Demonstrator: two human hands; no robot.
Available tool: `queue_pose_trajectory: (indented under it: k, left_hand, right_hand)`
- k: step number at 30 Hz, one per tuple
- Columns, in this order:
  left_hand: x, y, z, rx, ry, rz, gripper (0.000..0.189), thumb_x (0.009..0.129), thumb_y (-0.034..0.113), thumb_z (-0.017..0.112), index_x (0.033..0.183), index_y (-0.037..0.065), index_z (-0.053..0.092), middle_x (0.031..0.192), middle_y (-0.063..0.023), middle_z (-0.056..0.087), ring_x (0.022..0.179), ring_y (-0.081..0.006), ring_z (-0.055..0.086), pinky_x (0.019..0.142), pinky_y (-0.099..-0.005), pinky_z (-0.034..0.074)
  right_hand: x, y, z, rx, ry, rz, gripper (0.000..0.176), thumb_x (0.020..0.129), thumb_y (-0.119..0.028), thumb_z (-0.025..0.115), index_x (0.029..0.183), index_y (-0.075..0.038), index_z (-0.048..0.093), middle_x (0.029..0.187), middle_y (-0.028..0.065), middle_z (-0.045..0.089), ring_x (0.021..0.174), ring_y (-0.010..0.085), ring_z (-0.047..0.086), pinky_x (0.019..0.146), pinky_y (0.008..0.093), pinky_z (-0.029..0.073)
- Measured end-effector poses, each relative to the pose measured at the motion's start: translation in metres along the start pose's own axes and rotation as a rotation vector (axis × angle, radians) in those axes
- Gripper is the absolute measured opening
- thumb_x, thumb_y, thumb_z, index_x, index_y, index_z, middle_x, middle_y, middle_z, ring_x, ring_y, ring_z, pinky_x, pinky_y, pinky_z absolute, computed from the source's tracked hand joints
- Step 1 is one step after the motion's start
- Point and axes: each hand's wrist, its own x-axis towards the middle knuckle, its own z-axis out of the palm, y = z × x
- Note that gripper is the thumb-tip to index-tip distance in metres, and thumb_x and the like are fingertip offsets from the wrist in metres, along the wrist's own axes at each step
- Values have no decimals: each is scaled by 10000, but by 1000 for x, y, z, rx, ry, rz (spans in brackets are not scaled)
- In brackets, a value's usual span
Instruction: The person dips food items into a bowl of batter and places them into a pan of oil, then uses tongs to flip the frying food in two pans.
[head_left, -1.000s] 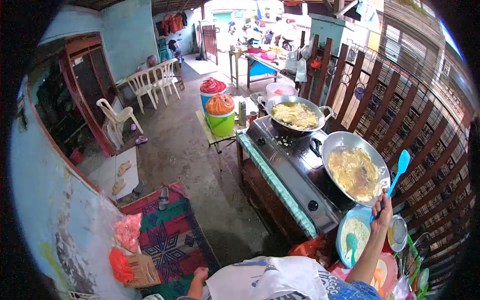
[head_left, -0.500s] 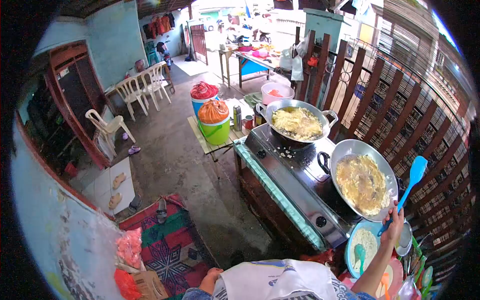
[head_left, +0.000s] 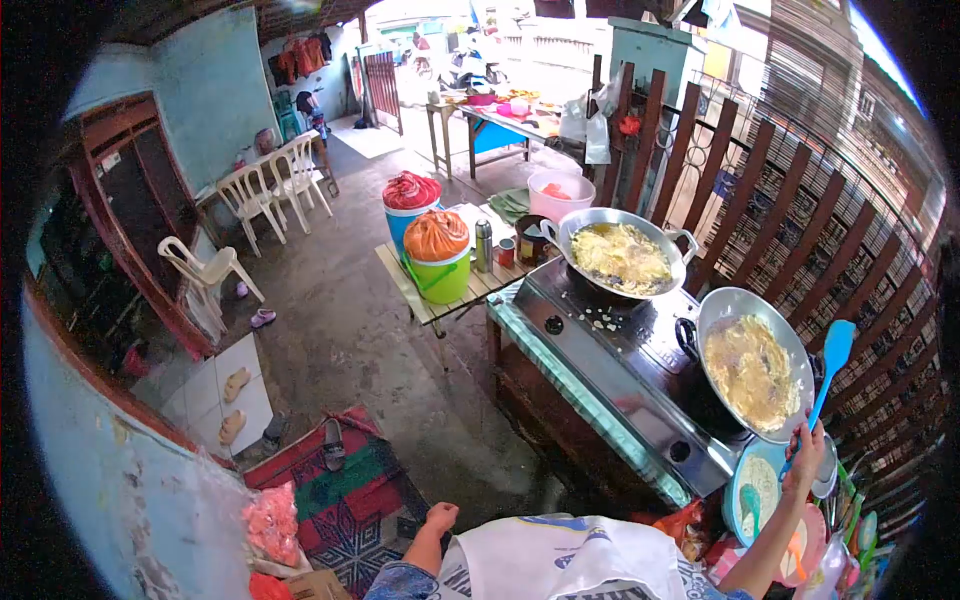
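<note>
Beside the nearer wok (head_left: 724, 307), the right grip (head_left: 802, 455) clasps the blue spatula (head_left: 827, 382), blade (head_left: 838, 346) jutting beyond it.

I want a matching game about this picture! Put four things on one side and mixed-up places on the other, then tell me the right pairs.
Things:
1. blue spatula
2. lime-green bucket
3. teal spoon
4. tan sandals

Places:
A. on the white floor tiles
B. in the light-blue basin
C. in the person's right hand
D. on the slatted wooden table

Right pairs: 1-C, 2-D, 3-B, 4-A
</note>
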Motion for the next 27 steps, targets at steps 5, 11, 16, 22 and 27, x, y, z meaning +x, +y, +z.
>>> queue_pose_trajectory:
  k: [5, 11, 16, 22, 27]
  left_hand:
    - [43, -34, 1, 156, -86, 1, 355, 769, 373, 564, 1007, 127, 660, 1061, -103, 624, 994, -263, 583, 877, -355, 441]
    - [46, -74, -4, 188, -42, -69, 330, 771, 377, 554, 969, 143, 678, 1042, -102, 631, 996, -267, 584, 895, -347, 434]
    - [37, -68, -4, 169, -106, -138, 335, 771, 384, 546, 969, 148, 679, 1043, -114, 627, 1005, -277, 581, 890, -360, 442]
    - [37, -34, 20, 304, -98, 56, 346, 770, 395, 555, 979, 146, 674, 1039, -112, 630, 991, -275, 587, 886, -359, 444]
    - [33, -4, 37, 123, -143, -18, 341, 768, 379, 569, 981, 134, 674, 1044, -114, 628, 1008, -282, 577, 888, -363, 442]
  right_hand:
    - [-23, -5, 16, -92, 33, -9, 312, 907, -148, 478, 1211, -78, 460, 696, -30, 457, 513, 36, 425, 408, 189, 355]
    - [2, 34, -16, -339, 69, -102, 295, 931, -203, 454, 1187, -58, 448, 639, -38, 424, 499, 28, 402, 405, 188, 318]
    - [2, 13, 2, -299, 53, -81, 278, 922, -192, 476, 1159, -47, 460, 638, -33, 438, 488, 11, 374, 407, 170, 269]
    - [19, 11, -15, -266, -46, -52, 274, 920, -207, 475, 1161, -76, 474, 659, -21, 464, 456, 17, 391, 361, 168, 278]
    - [15, -5, -13, -349, 14, -44, 285, 909, -171, 488, 1180, -85, 466, 678, -17, 477, 471, 25, 409, 376, 172, 296]
